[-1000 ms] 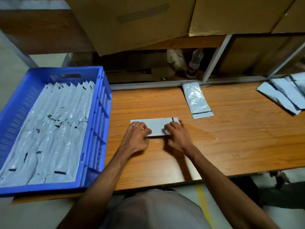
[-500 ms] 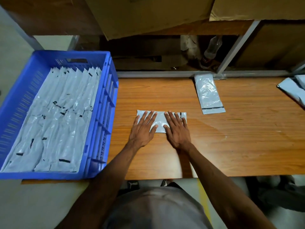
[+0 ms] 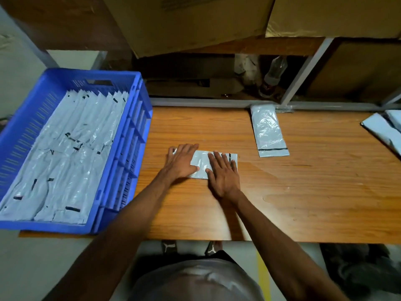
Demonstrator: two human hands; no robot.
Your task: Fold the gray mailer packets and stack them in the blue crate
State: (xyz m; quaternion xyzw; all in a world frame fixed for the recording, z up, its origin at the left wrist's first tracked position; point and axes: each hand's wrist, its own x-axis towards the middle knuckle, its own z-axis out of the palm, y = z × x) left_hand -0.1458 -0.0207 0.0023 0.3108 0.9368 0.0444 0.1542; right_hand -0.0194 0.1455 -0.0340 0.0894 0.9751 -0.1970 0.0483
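Note:
A folded gray mailer packet (image 3: 200,164) lies flat on the wooden table (image 3: 303,192), just right of the blue crate (image 3: 121,161). My left hand (image 3: 181,161) presses on its left end with straight fingers. My right hand (image 3: 223,172) lies flat on its right part, fingers spread, next to a black strip at the packet's right end. The crate holds rows of folded gray packets (image 3: 65,153) with black strips. An unfolded gray mailer (image 3: 268,131) lies farther back on the table, to the right of my hands.
More gray mailers (image 3: 385,129) lie at the table's right edge. A metal rail (image 3: 206,102) runs along the table's back, with a plastic bottle (image 3: 274,72) and cardboard boxes (image 3: 191,22) behind and above it. The crate's near corner overhangs the table's front edge.
A second ago my fingers were curled over the packet's near edge; since then both hands flattened on it, and my left hand slid left toward the packet's end.

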